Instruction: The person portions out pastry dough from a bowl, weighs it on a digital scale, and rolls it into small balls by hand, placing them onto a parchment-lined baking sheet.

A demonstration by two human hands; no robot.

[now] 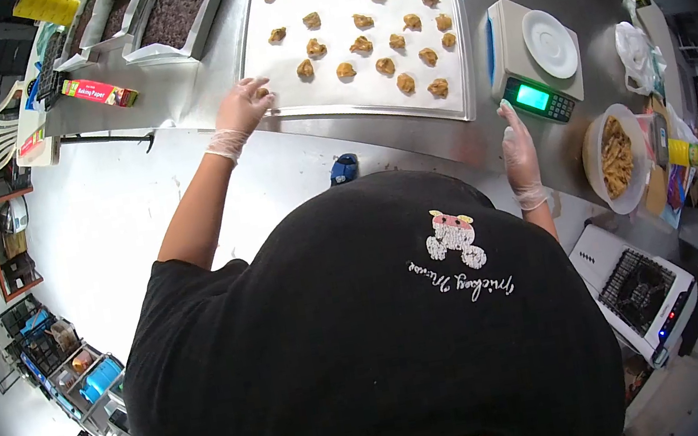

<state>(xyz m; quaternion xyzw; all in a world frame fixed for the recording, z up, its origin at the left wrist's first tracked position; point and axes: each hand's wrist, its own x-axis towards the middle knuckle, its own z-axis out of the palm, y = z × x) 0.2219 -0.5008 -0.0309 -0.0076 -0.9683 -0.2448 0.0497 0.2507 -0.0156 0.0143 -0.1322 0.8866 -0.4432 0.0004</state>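
My left hand (241, 110), in a clear plastic glove, is at the near left corner of a lined baking tray (333, 114). Its fingers are closed around a small dough ball (262, 93). Several lumpy brown dough balls (361, 45) sit spaced apart on the white paper. My right hand (519, 155), gloved too, is held at the table's near edge with its fingers stretched out and nothing in them. Just beyond it stands a digital scale (504, 37) with a lit green display and a white plate (550, 43) on top.
A bowl of dough (616, 160) stands at the right, near a yellow-capped bottle (690, 153). Pans of dark cake (175, 11) and a baking paper box (100, 93) are at the left. A white stove-like appliance (639, 287) sits lower right.
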